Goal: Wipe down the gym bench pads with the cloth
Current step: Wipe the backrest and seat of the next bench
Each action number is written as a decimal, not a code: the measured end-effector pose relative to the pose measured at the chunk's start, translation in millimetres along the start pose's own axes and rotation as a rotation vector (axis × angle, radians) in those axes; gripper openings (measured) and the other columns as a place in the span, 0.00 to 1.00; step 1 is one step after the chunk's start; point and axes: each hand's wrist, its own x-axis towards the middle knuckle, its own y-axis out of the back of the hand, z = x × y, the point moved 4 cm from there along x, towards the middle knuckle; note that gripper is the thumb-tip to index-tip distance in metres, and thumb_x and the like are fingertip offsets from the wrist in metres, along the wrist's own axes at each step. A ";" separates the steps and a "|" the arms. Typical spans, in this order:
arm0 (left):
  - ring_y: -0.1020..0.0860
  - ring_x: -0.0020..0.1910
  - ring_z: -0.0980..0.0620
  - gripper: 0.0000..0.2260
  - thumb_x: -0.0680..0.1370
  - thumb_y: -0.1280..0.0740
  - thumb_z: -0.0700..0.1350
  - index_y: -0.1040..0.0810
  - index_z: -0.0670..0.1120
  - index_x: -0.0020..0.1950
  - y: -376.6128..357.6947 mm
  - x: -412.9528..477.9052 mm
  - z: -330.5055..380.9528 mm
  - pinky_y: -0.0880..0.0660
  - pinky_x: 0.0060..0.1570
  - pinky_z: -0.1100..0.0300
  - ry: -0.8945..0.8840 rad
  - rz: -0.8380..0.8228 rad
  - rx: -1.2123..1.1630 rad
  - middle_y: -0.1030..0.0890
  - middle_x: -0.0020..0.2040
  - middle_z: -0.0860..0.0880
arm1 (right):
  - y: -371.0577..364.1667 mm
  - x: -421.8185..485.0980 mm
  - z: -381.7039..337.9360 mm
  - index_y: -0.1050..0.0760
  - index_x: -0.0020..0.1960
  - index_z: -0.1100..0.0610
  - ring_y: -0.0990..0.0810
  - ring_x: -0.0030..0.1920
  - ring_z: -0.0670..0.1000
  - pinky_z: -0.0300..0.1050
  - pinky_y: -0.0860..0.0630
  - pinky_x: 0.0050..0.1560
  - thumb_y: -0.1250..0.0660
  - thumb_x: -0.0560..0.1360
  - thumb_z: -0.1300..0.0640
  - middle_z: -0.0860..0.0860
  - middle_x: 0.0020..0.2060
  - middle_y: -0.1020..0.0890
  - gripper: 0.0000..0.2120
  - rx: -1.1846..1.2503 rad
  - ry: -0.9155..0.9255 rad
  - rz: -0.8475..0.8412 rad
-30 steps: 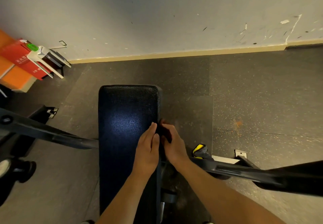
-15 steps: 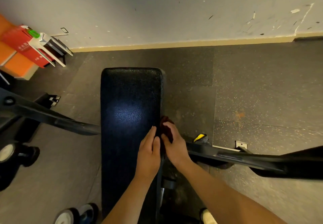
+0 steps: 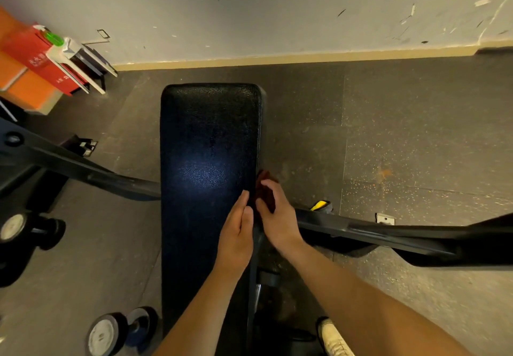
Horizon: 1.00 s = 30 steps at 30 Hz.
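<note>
Bench pad: the black bench pad (image 3: 208,147) runs lengthwise straight away from the person toward the wall (image 3: 249,8), near end under the forearms, far end rounded off short of the skirting
Cloth: a dark red cloth (image 3: 263,186) sits bunched against the pad's right side edge, about halfway along its length
Right hand: the right hand (image 3: 277,216) has its fingers curled over the cloth and presses it to that side edge from the outside
Left hand: the left hand (image 3: 237,233) lies on top of the pad just inside the same edge, fingers straight and together, holding nothing, touching or nearly touching the right hand
Key relation: the cloth is at the right hand's fingertips, and most of the pad's top lies to its left and ahead, so wiping the top probably means lifting the cloth over the edge and stroking along the long axis
Nearer hand: the right, already on the cloth
Obstacle: a black frame bar (image 3: 374,233) crosses just behind the right wrist
Containers: a red box (image 3: 25,50) by the wall at far left, contents not visible
</note>
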 end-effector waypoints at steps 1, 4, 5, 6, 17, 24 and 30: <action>0.40 0.73 0.72 0.20 0.86 0.46 0.52 0.39 0.58 0.79 -0.3 -0.2 -0.1 0.42 0.69 0.72 -0.006 -0.007 0.011 0.37 0.77 0.63 | -2.2 -10.5 9.2 0.30 0.67 0.45 0.22 0.56 0.43 0.48 0.24 0.64 0.36 0.80 0.61 0.44 0.58 0.21 0.18 0.010 -0.040 -0.020; 0.40 0.71 0.74 0.20 0.86 0.46 0.51 0.39 0.58 0.78 -0.5 -0.6 1.6 0.43 0.67 0.77 -0.012 -0.005 0.032 0.37 0.77 0.62 | -2.2 -21.2 15.2 0.28 0.64 0.45 0.21 0.55 0.39 0.48 0.24 0.64 0.36 0.80 0.62 0.44 0.56 0.20 0.17 0.044 -0.085 -0.030; 0.39 0.72 0.73 0.19 0.86 0.46 0.51 0.39 0.59 0.78 -0.4 -0.9 2.0 0.42 0.69 0.75 -0.012 0.001 0.039 0.37 0.77 0.61 | 0.1 -16.9 10.6 0.27 0.65 0.46 0.23 0.57 0.36 0.44 0.26 0.66 0.36 0.80 0.62 0.43 0.58 0.20 0.17 0.040 -0.064 -0.013; 0.39 0.73 0.71 0.19 0.86 0.45 0.51 0.39 0.60 0.77 -0.2 -1.2 2.7 0.41 0.71 0.70 -0.020 0.008 0.046 0.36 0.77 0.60 | 2.2 -9.4 2.7 0.27 0.66 0.47 0.24 0.58 0.35 0.41 0.29 0.68 0.36 0.80 0.61 0.43 0.61 0.21 0.17 0.030 -0.031 0.010; 0.38 0.75 0.66 0.17 0.86 0.45 0.50 0.37 0.60 0.76 0.4 -8.4 -10.3 0.39 0.76 0.59 -0.061 0.026 0.057 0.35 0.78 0.58 | -7.5 -14.5 4.7 0.26 0.64 0.43 0.24 0.53 0.34 0.29 0.27 0.56 0.35 0.81 0.57 0.41 0.55 0.22 0.15 0.026 -0.071 0.057; 0.40 0.74 0.68 0.19 0.86 0.45 0.51 0.37 0.57 0.78 2.2 -13.3 -17.0 0.41 0.75 0.63 -0.033 0.025 0.077 0.36 0.77 0.61 | 6.8 4.4 -17.1 0.28 0.68 0.44 0.25 0.60 0.42 0.40 0.28 0.63 0.37 0.82 0.56 0.40 0.60 0.24 0.16 -0.019 0.026 0.058; 0.40 0.75 0.67 0.19 0.86 0.46 0.51 0.37 0.57 0.78 -1.1 -23.7 -39.4 0.40 0.75 0.61 -0.034 0.039 0.071 0.36 0.78 0.60 | -13.3 -18.9 16.6 0.32 0.69 0.43 0.21 0.54 0.45 0.42 0.24 0.58 0.38 0.82 0.57 0.45 0.58 0.22 0.18 -0.011 -0.066 0.043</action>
